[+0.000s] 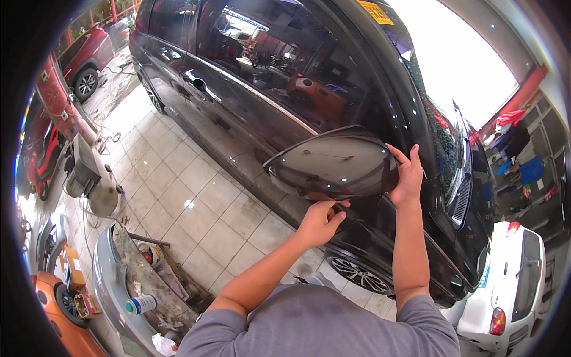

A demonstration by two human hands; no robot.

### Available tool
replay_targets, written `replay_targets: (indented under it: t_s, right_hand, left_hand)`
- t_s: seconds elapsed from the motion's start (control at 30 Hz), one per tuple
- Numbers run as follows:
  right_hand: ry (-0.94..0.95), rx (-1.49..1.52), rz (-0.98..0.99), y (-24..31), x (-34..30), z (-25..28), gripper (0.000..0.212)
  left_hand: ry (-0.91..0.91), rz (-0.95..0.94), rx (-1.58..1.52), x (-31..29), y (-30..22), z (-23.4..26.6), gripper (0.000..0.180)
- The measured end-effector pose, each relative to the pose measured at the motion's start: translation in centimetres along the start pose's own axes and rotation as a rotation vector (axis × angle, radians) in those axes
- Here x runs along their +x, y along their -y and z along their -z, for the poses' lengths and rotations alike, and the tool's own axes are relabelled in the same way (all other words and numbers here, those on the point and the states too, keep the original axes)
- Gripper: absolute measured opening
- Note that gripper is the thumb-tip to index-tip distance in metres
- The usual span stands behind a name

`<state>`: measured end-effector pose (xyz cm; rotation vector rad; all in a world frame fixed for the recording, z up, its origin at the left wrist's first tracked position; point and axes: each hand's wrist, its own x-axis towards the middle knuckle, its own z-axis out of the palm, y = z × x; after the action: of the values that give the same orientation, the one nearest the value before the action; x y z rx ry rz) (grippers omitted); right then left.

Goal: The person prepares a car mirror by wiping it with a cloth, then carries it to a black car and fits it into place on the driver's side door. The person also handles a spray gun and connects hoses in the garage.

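A black car's side mirror (333, 162) stands out beside its front door, its wide glass turned toward me. My right hand (408, 177) grips the mirror's right end, thumb raised along the edge and some fingers hidden behind it. Under the lower rim, my left hand (321, 223) is closed with curled fingers against the mirror's underside. A small dark part shows by its fingertips, too small to name. The black car (238, 113) fills the middle, its side window reflecting the workshop.
At lower left lie a grey bumper (113, 279) and a spray can (141, 304). An orange car part (59, 315) is beyond them. A grey machine (98, 178) stands by a red pillar (62, 107). A white car (505, 291) is at right, near cluttered shelves (529, 160).
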<state>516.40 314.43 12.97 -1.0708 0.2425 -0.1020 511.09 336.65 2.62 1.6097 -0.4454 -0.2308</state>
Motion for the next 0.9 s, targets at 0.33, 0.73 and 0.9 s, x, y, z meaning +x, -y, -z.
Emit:
replay_targets:
  t_s: [0.33,0.73,0.9]
  right_hand:
    - [-0.106,0.008,0.164,-2.1,-0.5,-0.4,0.075]
    - [-0.167,0.05,0.294,-4.6,0.7,-0.3,0.071]
    - [-0.223,0.073,0.299,-4.7,0.9,-0.1,0.07]
  left_hand:
    - [-0.073,0.074,-0.41,-3.3,1.4,4.6,0.044]
    - [-0.782,-0.204,0.006,-3.3,1.4,7.7,0.1]
    - [-0.757,-0.179,0.2,-2.5,2.4,7.2,0.105]
